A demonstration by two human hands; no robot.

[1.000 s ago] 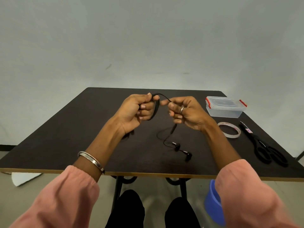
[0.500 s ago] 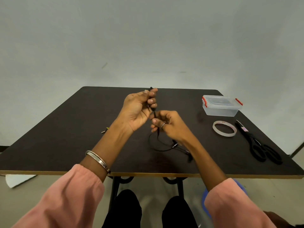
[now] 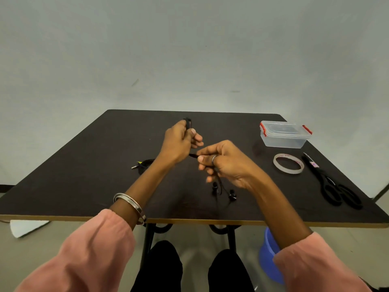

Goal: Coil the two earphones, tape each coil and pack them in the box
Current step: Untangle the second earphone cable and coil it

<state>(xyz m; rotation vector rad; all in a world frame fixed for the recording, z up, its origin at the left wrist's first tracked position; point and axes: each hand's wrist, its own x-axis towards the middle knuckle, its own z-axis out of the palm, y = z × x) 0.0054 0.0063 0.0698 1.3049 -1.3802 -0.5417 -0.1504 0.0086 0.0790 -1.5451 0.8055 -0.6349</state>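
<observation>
1. The first earphone (image 3: 219, 182) is held in the air over the middle of the bench (image 3: 84, 175). Its folded loops are gripped in the left hand (image 3: 179, 144), with a loop end sticking out above the fist.
2. The right hand (image 3: 225, 163) is pinched on the cable just beside the left. Compared with half a second ago, it is raised from low near the bench up to the level of the left hand, so another turn is judged as being brought round.
3. The slack loop seen lying on the bench a moment ago is now taken up. Only the two earbuds are left dangling below the right hand, close above the surface.
4. Coiling of this earphone is judged nearly finished, with only a short tail left to wind.
5. The second earphone (image 3: 143, 164) lies untouched on the bench beside the left wrist, plug end outward.
6. The tape roll (image 3: 288, 163), scissors (image 3: 334, 186) and closed box (image 3: 284, 134) are unmoved at the right side; taping and packing are not yet started.
</observation>
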